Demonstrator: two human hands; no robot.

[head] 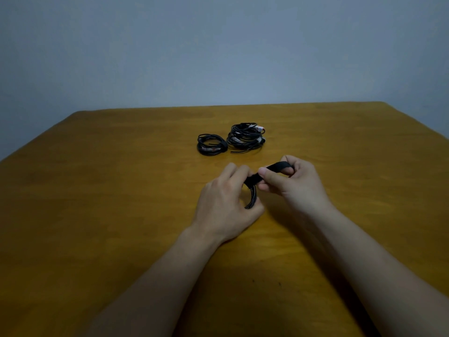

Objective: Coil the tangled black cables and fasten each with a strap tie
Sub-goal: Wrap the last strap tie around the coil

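My left hand [224, 203] grips a small coil of black cable [251, 199], most of it hidden under the fingers. A black strap tie [275, 167] runs from the coil up to the right, and my right hand [294, 181] pinches it between thumb and fingers. Both hands hover just above the wooden table [109, 190] at its middle. Farther back lie a small coiled black cable [211, 144] with a strap around it and, to its right, a taller pile of black cables [246, 137] with white and red connectors.
The table's far edge meets a plain grey-blue wall [218, 57]. The table's left and right corners slope away at the sides. Two small dark specks mark the wood near the front between my forearms.
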